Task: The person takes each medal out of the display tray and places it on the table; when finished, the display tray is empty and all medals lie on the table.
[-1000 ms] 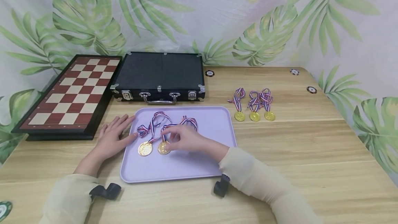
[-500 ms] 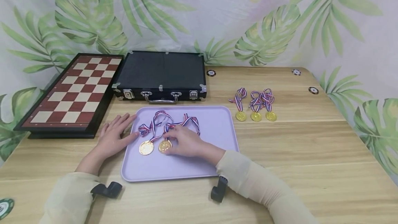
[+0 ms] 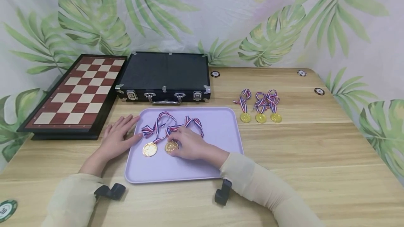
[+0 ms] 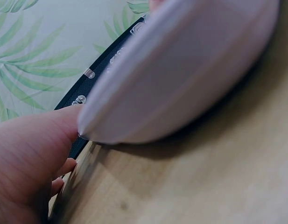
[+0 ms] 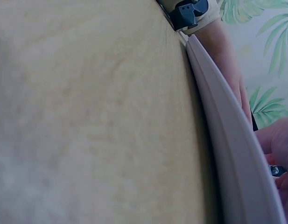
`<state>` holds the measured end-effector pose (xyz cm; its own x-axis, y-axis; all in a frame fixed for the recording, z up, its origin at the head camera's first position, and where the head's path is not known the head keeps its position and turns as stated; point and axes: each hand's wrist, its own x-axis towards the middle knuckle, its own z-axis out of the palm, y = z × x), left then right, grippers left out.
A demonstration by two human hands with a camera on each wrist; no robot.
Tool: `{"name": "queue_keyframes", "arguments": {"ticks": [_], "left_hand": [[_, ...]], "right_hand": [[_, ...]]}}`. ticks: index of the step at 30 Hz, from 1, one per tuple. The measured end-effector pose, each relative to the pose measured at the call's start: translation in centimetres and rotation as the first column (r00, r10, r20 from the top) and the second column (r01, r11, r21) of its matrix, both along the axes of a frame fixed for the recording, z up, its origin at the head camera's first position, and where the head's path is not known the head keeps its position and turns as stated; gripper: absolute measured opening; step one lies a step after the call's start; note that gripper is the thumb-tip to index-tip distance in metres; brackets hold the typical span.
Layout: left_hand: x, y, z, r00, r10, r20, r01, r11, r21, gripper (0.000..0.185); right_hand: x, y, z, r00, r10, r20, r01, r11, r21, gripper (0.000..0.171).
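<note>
In the head view, two gold medals with red, white and blue ribbons lie on a lilac tray (image 3: 217, 143). My right hand (image 3: 190, 144) pinches the right-hand medal (image 3: 171, 147) by its edge, thumb below and fingers above, its ribbon (image 3: 194, 122) trailing behind. The other medal (image 3: 149, 149) lies just to its left. My left hand (image 3: 117, 137) rests spread at the tray's left side, thumb on the rim. The left wrist view shows the left thumb (image 4: 64, 123) against the tray's edge. In the right wrist view the tray's wall (image 5: 228, 126) hides the medals.
A black case (image 3: 165, 73) stands behind the tray, with a chessboard (image 3: 79, 94) to its left. Three more medals (image 3: 260, 117) lie in a row on the table at right. Poker chips (image 3: 215, 74) lie near the back edge, the right edge and the front left corner.
My right hand has come from over the right-hand medal to grip its edge, and the medal has shifted slightly to the right. The left hand stays in place.
</note>
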<state>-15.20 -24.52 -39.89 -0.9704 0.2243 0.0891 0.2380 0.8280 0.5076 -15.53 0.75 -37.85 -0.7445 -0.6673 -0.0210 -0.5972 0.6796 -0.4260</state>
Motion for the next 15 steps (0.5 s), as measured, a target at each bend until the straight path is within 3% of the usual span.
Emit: {"name": "queue_keyframes", "arguments": {"ticks": [10,15], "left_hand": [[-0.2,0.1,0.0,1.0,0.001,0.003,-0.001,1.0,0.002,0.063],[-0.2,0.2,0.0,1.0,-0.003,0.007,0.003,1.0,0.002,0.063]], "right_hand": [[-0.3,0.5,0.0,0.995,0.096,0.02,-0.094,0.992,-0.09,0.037],[-0.5,1.4,0.5,0.981,0.14,0.133,-0.105,0.965,-0.241,0.046]]}}
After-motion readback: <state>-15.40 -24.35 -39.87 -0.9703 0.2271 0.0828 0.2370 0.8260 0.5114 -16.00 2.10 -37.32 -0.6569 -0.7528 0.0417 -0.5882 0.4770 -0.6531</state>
